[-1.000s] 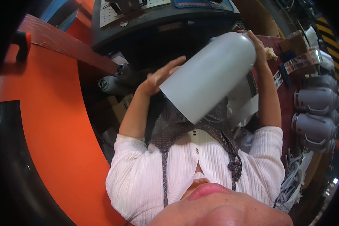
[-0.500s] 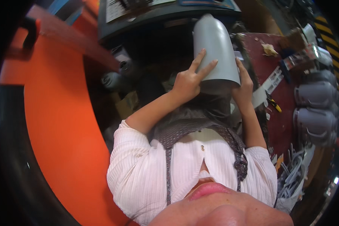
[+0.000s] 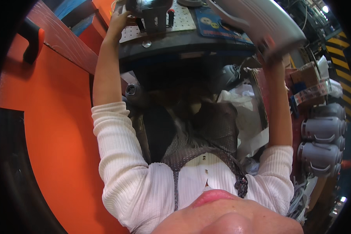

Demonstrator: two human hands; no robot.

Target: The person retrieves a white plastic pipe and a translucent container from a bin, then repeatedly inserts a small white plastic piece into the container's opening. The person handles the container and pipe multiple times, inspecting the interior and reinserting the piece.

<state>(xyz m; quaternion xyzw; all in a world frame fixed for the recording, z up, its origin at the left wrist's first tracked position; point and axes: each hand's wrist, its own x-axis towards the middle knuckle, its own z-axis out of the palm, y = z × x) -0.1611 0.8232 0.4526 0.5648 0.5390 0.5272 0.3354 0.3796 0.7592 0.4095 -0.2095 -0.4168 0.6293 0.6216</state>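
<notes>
A light grey jug-like housing (image 3: pixel 267 23) with a long handle along its left side hangs tilted at the upper right. My right hand (image 3: pixel 270 52) is closed on its lower end; motion blurs the fingers. At the upper left, my left hand (image 3: pixel 119 22) reaches to the side of a dark block-like fixture (image 3: pixel 155 24). Its thumb points towards the fixture and its fingers curl at something by the picture's top edge that I cannot make out. The fixture, with black and red-tipped clamps, stands on a white perforated board (image 3: pixel 183 23).
Several grey jugs with handles (image 3: pixel 319 156) stand at the right on a dark red surface. A small cardboard box (image 3: pixel 306 74) lies near them. An orange panel (image 3: pixel 62 136) fills the left side. White plastic bags (image 3: pixel 241 97) lie below the bench edge (image 3: pixel 175 50).
Both hands held the grey housing over my lap before. My left hand has let go and moved to the fixture at upper left; my right hand has carried the housing up and right.
</notes>
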